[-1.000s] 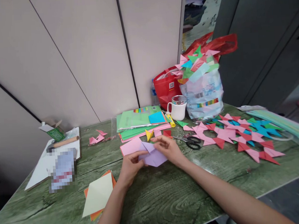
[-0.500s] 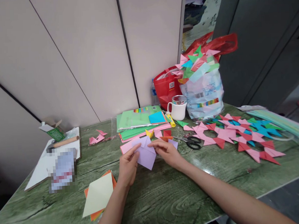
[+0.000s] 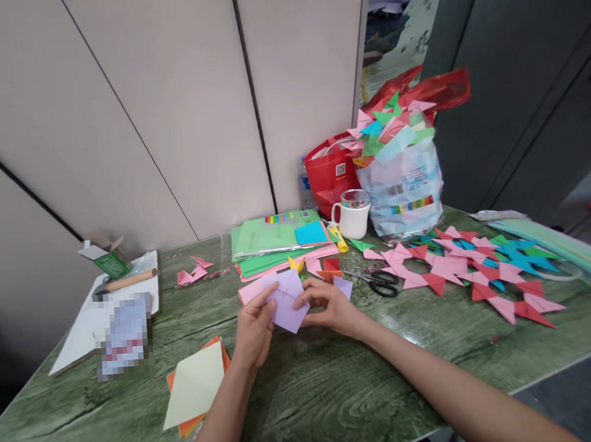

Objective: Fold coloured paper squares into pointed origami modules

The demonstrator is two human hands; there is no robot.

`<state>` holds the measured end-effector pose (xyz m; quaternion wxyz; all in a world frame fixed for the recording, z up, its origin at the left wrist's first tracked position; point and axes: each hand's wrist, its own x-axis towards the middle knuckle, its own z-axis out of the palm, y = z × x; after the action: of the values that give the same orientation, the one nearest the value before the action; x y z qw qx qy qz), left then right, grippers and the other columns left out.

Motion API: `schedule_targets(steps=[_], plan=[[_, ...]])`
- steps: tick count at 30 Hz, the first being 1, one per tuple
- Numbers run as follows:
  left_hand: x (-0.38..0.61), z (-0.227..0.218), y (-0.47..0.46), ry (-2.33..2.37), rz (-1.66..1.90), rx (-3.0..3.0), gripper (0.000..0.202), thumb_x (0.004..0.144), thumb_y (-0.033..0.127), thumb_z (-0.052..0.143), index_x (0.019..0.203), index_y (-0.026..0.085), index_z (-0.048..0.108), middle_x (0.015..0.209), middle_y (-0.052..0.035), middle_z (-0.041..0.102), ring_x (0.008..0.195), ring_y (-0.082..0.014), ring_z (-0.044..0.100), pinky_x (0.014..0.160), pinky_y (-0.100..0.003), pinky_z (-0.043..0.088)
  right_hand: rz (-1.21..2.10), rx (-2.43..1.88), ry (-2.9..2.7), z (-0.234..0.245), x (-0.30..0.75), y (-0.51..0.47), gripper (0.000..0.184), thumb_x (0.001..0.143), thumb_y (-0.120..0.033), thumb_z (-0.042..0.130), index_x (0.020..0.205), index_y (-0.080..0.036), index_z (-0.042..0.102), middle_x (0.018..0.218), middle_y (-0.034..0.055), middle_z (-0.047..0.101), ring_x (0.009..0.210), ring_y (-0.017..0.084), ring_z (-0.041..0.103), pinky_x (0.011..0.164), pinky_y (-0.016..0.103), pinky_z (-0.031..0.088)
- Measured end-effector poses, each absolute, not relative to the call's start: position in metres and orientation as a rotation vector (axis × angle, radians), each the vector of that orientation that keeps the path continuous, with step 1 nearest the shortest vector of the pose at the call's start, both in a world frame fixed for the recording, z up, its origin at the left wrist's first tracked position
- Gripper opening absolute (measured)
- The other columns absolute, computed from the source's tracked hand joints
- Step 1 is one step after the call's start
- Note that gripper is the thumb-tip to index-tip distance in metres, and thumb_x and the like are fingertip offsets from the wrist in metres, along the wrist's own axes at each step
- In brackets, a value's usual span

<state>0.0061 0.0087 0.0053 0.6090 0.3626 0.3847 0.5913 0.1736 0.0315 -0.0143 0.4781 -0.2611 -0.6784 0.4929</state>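
Observation:
Between my hands, above the green table [image 3: 335, 385], is a partly folded sheet of purple origami paper [image 3: 287, 309]. My left hand [image 3: 255, 323] pinches its left edge, thumb and fingers closed on it. On the other side my right hand [image 3: 331, 307] grips the lower right edge, with fingers on the front and the thumb beneath. Crease lines and a flap show on the upper part of the sheet. Just beyond lie a yellow folded piece [image 3: 297, 263], a small purple piece [image 3: 343, 286] and black-handled scissors [image 3: 383, 283].
Joined pink and red folded stars [image 3: 448, 265] spread over the right side. Behind stand a white mug [image 3: 353, 221], a red bag [image 3: 325, 179] and a bag of folded pieces [image 3: 406, 187]. Left are loose paper squares [image 3: 195, 387], a hammer [image 3: 129, 280] and a white board [image 3: 77, 334].
My right hand has shifted from the sheet's upper right edge down to its lower right, fingers now more curled around it. My left hand keeps its hold.

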Motion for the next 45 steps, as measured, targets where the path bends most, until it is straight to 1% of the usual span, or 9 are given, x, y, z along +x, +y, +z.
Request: schedule_targets(steps=[5, 10, 15, 18, 22, 30, 34, 41, 45], plan=[[0.006, 0.005, 0.008, 0.870, 1.370, 0.849, 0.044, 0.059, 0.015, 0.073, 0.103, 0.017, 0.066, 0.090, -0.0065, 0.069, 0.077, -0.0132, 0.061, 0.068, -0.022, 0.047, 1.186, -0.649, -1.667, -0.015, 0.174, 0.032, 0.019, 0.059, -0.032, 0.075, 0.074, -0.022, 0.070, 0.092, 0.0037, 0.052, 0.086, 0.017, 0.054, 0.068, 0.028, 0.049], [0.007, 0.004, 0.007, 0.862, 1.343, 0.907, 0.050, 0.060, 0.015, 0.073, 0.109, 0.017, 0.062, 0.093, -0.0071, 0.068, 0.075, -0.0135, 0.061, 0.068, -0.023, 0.046, 1.141, -0.727, -1.611, -0.014, 0.173, 0.032, 0.019, 0.062, -0.035, 0.073, 0.064, -0.019, 0.065, 0.084, 0.0022, 0.053, 0.077, 0.014, 0.054, 0.060, 0.024, 0.046], [0.011, 0.005, 0.005, 0.821, 1.323, 0.933, 0.046, 0.063, 0.019, 0.071, 0.109, 0.018, 0.062, 0.102, -0.0084, 0.066, 0.084, -0.0163, 0.060, 0.076, -0.027, 0.046, 1.154, -0.783, -1.477, -0.014, 0.170, 0.031, 0.024, 0.065, -0.040, 0.069, 0.066, -0.018, 0.058, 0.066, -0.0001, 0.056, 0.064, 0.013, 0.053, 0.057, 0.024, 0.045], [0.013, 0.008, 0.003, 0.822, 1.307, 0.932, 0.048, 0.061, 0.018, 0.073, 0.109, 0.019, 0.062, 0.106, -0.0076, 0.065, 0.092, -0.0183, 0.059, 0.082, -0.029, 0.045, 1.179, -0.785, -1.423, -0.014, 0.169, 0.030, 0.025, 0.065, -0.039, 0.069, 0.066, -0.018, 0.057, 0.062, -0.0010, 0.057, 0.059, 0.012, 0.054, 0.056, 0.025, 0.044], [0.015, 0.009, 0.002, 0.830, 1.284, 0.998, 0.058, 0.056, 0.012, 0.075, 0.111, 0.020, 0.060, 0.111, -0.0072, 0.063, 0.100, -0.0207, 0.057, 0.088, -0.031, 0.042, 1.157, -0.815, -1.394, -0.014, 0.168, 0.030, 0.025, 0.063, -0.039, 0.070, 0.066, -0.018, 0.058, 0.060, -0.0011, 0.057, 0.057, 0.013, 0.054, 0.055, 0.025, 0.044], [0.018, 0.006, 0.002, 0.882, 1.315, 1.008, 0.056, 0.056, 0.015, 0.075, 0.110, 0.018, 0.061, 0.113, -0.0093, 0.063, 0.101, -0.0226, 0.058, 0.091, -0.033, 0.042, 1.183, -0.841, -1.308, -0.018, 0.166, 0.030, 0.032, 0.057, -0.044, 0.073, 0.068, -0.019, 0.056, 0.058, -0.0025, 0.056, 0.052, 0.013, 0.054, 0.051, 0.026, 0.044], [0.019, 0.005, 0.002, 0.877, 1.320, 1.019, 0.056, 0.056, 0.015, 0.075, 0.110, 0.018, 0.062, 0.113, -0.0098, 0.063, 0.103, -0.0239, 0.057, 0.092, -0.034, 0.042, 1.169, -0.823, -1.311, -0.016, 0.165, 0.029, 0.030, 0.058, -0.043, 0.072, 0.066, -0.019, 0.056, 0.059, -0.0025, 0.056, 0.052, 0.012, 0.054, 0.051, 0.026, 0.044], [0.019, 0.006, 0.001, 0.850, 1.313, 1.009, 0.050, 0.059, 0.013, 0.073, 0.107, 0.018, 0.063, 0.112, -0.0081, 0.063, 0.106, -0.0229, 0.055, 0.093, -0.034, 0.041, 1.045, -0.829, -1.404, -0.013, 0.168, 0.029, 0.024, 0.064, -0.041, 0.069, 0.065, -0.018, 0.062, 0.062, 0.0001, 0.057, 0.053, 0.012, 0.052, 0.051, 0.026, 0.043], [0.019, 0.007, 0.001, 0.793, 1.301, 0.906, 0.039, 0.065, 0.021, 0.070, 0.103, 0.018, 0.065, 0.112, -0.0096, 0.063, 0.102, -0.0241, 0.057, 0.087, -0.037, 0.045, 1.029, -0.825, -1.407, -0.013, 0.168, 0.029, 0.022, 0.064, -0.039, 0.070, 0.066, -0.018, 0.063, 0.064, 0.0007, 0.058, 0.054, 0.013, 0.053, 0.052, 0.026, 0.042]])
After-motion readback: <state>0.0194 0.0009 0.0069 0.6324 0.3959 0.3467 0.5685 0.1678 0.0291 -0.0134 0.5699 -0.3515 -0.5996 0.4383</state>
